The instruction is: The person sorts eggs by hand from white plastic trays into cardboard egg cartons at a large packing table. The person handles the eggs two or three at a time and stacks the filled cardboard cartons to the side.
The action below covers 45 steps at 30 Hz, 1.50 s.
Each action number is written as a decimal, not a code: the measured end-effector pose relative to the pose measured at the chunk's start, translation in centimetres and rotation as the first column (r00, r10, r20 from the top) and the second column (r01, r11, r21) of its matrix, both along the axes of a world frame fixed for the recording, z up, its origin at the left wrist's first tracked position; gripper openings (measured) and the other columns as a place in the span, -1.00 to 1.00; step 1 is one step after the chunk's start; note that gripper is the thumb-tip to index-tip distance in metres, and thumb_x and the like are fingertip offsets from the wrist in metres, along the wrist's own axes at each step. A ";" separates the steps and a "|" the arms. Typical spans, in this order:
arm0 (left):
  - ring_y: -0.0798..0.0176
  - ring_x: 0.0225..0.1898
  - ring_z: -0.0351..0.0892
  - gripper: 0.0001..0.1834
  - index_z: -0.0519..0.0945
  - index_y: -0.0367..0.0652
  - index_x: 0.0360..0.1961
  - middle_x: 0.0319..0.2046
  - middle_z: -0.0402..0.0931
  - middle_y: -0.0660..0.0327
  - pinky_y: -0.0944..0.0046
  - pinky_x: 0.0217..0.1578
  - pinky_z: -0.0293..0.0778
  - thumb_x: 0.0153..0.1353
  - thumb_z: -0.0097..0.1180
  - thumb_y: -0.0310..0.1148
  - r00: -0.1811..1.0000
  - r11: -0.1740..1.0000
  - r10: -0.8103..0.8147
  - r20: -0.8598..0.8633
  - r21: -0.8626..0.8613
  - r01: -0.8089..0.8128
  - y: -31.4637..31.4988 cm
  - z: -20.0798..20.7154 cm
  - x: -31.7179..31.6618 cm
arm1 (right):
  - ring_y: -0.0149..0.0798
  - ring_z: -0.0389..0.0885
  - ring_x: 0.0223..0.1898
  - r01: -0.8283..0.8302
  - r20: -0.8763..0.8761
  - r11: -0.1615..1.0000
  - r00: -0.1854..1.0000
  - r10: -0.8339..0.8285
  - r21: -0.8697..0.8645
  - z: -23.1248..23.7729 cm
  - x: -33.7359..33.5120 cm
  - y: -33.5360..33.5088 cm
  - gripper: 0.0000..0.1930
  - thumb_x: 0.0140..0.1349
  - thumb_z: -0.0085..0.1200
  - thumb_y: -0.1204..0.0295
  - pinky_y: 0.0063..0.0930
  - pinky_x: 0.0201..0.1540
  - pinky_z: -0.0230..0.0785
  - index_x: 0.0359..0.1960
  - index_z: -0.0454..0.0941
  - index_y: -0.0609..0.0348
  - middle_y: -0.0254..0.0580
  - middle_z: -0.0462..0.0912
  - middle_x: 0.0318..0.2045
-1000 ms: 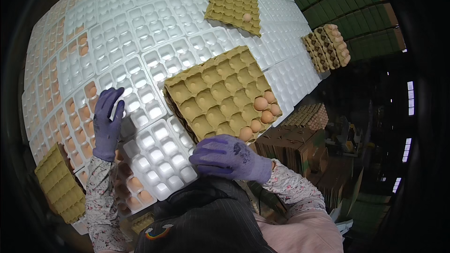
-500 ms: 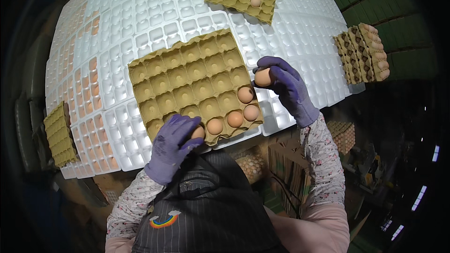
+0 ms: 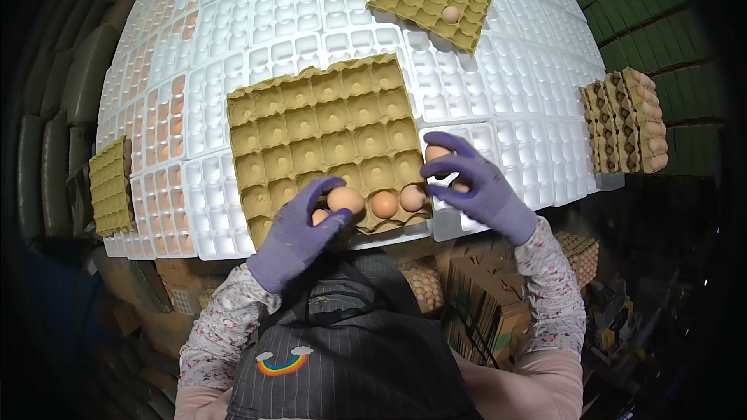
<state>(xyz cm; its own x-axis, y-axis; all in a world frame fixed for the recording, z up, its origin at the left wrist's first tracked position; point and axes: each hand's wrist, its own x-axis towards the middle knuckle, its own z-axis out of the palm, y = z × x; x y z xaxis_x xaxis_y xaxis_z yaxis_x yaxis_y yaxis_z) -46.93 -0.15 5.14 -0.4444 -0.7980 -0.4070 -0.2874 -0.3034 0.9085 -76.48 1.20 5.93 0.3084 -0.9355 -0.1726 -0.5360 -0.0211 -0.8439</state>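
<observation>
While my left hand (image 3: 298, 236) grips a brown egg (image 3: 345, 201) at the near row of the cardboard tray (image 3: 320, 120), the curled fingers of my right hand (image 3: 492, 196) hold another egg (image 3: 437, 154) beside its right edge. Two loose eggs (image 3: 384, 204) occupy that row. White plastic trays (image 3: 529, 157) lie underneath.

No readable text, label, brand, number or sign anywhere on the things in view.
</observation>
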 end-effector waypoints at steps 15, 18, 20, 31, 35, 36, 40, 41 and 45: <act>0.25 -0.12 0.51 -0.42 0.56 -0.23 -0.04 0.12 0.41 0.08 0.23 -0.14 0.51 0.25 0.12 0.13 0.967 0.983 -0.177 -0.183 -0.086 0.164 -3.8 -0.6 -0.4 | -0.21 0.60 -0.26 0.151 0.671 0.715 0.256 -0.696 0.683 -0.9 3.3 2.5 -0.32 0.41 -0.22 -0.11 -0.39 -0.26 0.54 0.19 0.32 0.35 -0.03 0.57 -0.10; 0.27 -0.26 0.54 -0.20 0.47 -0.22 0.07 0.13 0.42 0.02 0.30 -0.26 0.52 0.30 -0.30 0.36 0.772 0.877 0.137 -0.621 0.438 0.196 -4.1 0.0 3.3 | -0.12 0.59 -0.23 -0.074 0.708 0.704 0.082 -0.702 0.707 -1.2 5.5 0.7 -0.23 0.37 -0.19 -0.15 -0.30 -0.28 0.54 0.32 0.19 0.32 -0.04 0.53 -0.03; 0.27 -0.27 0.53 -0.21 0.48 -0.21 0.03 0.13 0.42 0.04 0.30 -0.26 0.51 0.31 -0.33 0.35 0.764 0.897 0.176 -0.620 0.421 0.135 -4.4 -0.2 5.8 | -0.12 0.58 -0.23 -0.063 0.711 0.714 0.184 -0.679 0.698 -1.1 7.7 -0.9 -0.24 0.37 -0.19 -0.15 -0.29 -0.27 0.53 0.32 0.19 0.30 -0.06 0.52 -0.02; 0.21 -0.04 0.52 -0.51 0.56 -0.19 0.05 -0.04 0.47 0.14 0.26 -0.05 0.50 0.16 0.31 -0.17 0.843 0.776 0.508 0.177 -0.519 -0.359 -15.7 -6.9 33.2 | -0.39 0.60 -0.26 0.021 0.480 0.882 0.833 -0.276 0.471 -2.6 33.4 -19.4 -0.64 0.27 0.18 0.35 -0.52 -0.29 0.52 -0.03 0.58 0.42 -0.25 0.31 0.28; -0.05 0.08 0.46 -0.50 0.59 -0.04 0.03 0.14 0.34 0.04 0.06 0.04 0.45 0.09 0.30 -0.06 0.672 0.672 0.592 0.444 -0.732 -0.109 -26.5 -9.7 37.8 | -0.29 0.66 -0.17 0.059 0.134 0.997 0.990 -0.053 -0.044 -8.9 42.4 -30.5 -0.58 0.14 0.28 0.18 -0.45 -0.19 0.53 -0.03 0.63 0.16 -0.10 0.35 0.24; -0.07 0.09 0.45 -0.49 0.57 -0.01 0.05 0.16 0.34 0.04 0.04 0.04 0.45 0.09 0.28 -0.06 0.646 0.724 0.535 0.545 -0.690 -0.017 -28.4 -10.5 37.9 | -0.16 0.66 -0.13 0.066 -0.020 0.985 0.997 -0.070 -0.161 -9.5 44.6 -32.8 -0.58 0.13 0.27 0.12 -0.35 -0.13 0.53 -0.04 0.64 0.07 -0.11 0.35 0.26; -0.06 -0.01 0.51 -0.57 0.56 0.06 0.05 0.13 0.36 0.05 0.02 -0.04 0.49 0.16 0.22 -0.12 0.637 0.702 0.456 0.621 -0.692 0.172 -33.7 -14.8 38.5 | -0.08 0.60 0.00 -0.040 -0.461 0.883 0.863 -0.205 -0.468 -12.4 48.2 -39.9 -0.64 0.17 0.20 0.12 -0.17 -0.04 0.50 -0.04 0.61 -0.06 -0.20 0.35 0.28; -0.06 -0.03 0.52 -0.59 0.55 0.06 0.05 0.12 0.37 0.06 0.02 -0.06 0.50 0.17 0.20 -0.13 0.675 0.636 0.509 0.534 -0.762 0.122 -34.7 -14.8 38.7 | -0.08 0.59 0.01 -0.074 -0.545 0.907 0.818 -0.183 -0.415 -12.7 48.4 -40.9 -0.67 0.19 0.18 0.14 -0.16 -0.04 0.50 -0.05 0.61 -0.07 -0.20 0.35 0.27; -0.01 -0.07 0.58 -0.54 0.48 0.13 0.18 0.06 0.45 0.10 0.05 -0.08 0.51 0.23 0.13 -0.17 0.771 0.697 0.469 0.432 -0.717 -0.022 -39.7 -13.9 39.9 | -0.03 0.59 0.01 -0.236 -0.485 0.899 0.874 0.030 -0.369 -14.7 50.8 -42.5 -0.77 0.26 0.04 0.27 -0.13 -0.03 0.50 -0.06 0.58 -0.15 -0.17 0.38 0.24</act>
<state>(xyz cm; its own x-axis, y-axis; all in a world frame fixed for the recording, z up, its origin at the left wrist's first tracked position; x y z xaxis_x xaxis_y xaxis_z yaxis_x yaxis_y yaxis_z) -7.02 -39.88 -8.75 -0.0657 -0.9853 0.1575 -0.7935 0.1473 0.5905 -25.69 -41.30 -8.79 0.4168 -0.9071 0.0587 -0.8220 -0.4037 -0.4017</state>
